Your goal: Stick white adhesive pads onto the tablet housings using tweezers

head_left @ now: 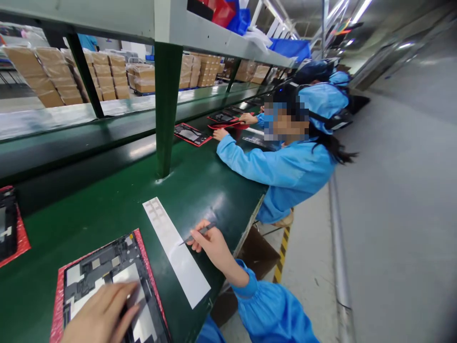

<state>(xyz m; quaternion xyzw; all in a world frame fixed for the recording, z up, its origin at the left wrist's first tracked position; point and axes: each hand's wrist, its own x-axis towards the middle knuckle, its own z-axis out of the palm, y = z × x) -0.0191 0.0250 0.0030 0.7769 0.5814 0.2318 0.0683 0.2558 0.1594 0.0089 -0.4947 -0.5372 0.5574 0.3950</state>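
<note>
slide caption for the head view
Left hand over an open device, right hand holding a pointed tool over a white strip.

So it's a long factory-type room, green worktop [107, 205] with dark green posts [167, 109] holding up a pale shelf [214, 35]. Tons of plastic-wrapped cardboard boxes [53, 76] stacked behind it. Grey floor [314, 267], yellow-and-black striped tape [282, 255], bright strip lights [361, 10] overhead.

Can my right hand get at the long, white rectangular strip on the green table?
Probably yes: your right hand holds a slim, dark pointed tool with its tip over the white strip, and nothing visible blocks it.
</note>
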